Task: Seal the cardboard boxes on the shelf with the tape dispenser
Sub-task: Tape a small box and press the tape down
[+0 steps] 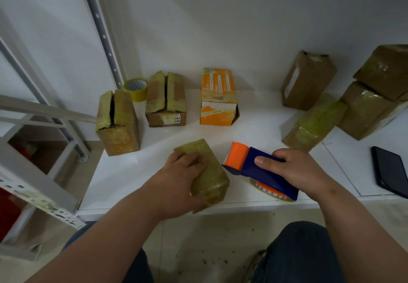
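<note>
The right hand [293,170] is wrapped around the tape dispenser [260,170], with the thumb laid along its blue body and the fingers curled over the far side. The orange front end of the dispenser is pointed away from the person and a little to the left, and the roll under it seems to rest on the shelf [254,117].

Just to the left of this hand, a small box [212,172] covered in yellowish tape is held down by the left hand [183,172]; the palm lies on its top and the fingers are bent over its far side, so the box is gripped and not only touched. The box and the dispenser are near each other but apart.

Further from the hands, at the back left, two brown boxes [119,121] [165,101] stand with their top flaps split open, and a spare roll of tape [135,88] is seen between them by the wall. An orange box [218,97] stands straight ahead. To the right of the right hand, several taped boxes [315,121] are piled, and a dark phone [390,170] lies at the edge.

It is judged that the small box is being steadied for taping. For the next move, the dispenser must be lifted, its front edge set on the box, and pulled along the seam while the box is kept still.
</note>
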`<move>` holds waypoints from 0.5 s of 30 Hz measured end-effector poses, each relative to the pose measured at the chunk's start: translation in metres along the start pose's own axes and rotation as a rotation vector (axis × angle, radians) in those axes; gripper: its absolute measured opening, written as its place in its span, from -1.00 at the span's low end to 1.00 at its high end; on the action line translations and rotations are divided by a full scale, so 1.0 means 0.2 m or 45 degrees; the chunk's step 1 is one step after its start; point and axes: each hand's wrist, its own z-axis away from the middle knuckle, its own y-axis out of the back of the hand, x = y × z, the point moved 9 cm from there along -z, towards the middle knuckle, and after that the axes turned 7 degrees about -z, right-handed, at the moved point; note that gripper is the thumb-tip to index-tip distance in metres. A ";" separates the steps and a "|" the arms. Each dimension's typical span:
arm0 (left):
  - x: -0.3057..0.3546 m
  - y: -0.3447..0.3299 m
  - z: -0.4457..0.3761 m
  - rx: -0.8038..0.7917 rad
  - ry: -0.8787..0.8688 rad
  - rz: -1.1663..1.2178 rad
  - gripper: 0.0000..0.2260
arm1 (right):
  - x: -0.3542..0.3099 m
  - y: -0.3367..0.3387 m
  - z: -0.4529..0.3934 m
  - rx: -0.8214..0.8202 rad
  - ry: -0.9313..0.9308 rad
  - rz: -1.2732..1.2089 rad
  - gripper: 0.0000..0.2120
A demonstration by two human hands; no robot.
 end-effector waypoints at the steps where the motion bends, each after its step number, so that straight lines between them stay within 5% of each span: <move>1: 0.00 -0.02 -0.01 -0.066 -0.042 0.055 -0.25 | 0.00 0.00 0.01 -0.013 -0.004 -0.028 -0.61; 6: 0.01 -0.02 -0.03 -0.147 -0.058 0.390 -0.33 | -0.02 0.00 0.06 -0.092 -0.009 -0.105 -0.51; 11: -0.04 0.12 0.03 0.270 0.290 0.969 -0.73 | -0.07 -0.01 0.08 -0.142 0.031 -0.214 -0.50; 15: 0.00 0.12 0.04 0.242 0.417 1.268 -0.78 | -0.13 -0.03 0.10 -0.198 0.110 -0.285 -0.40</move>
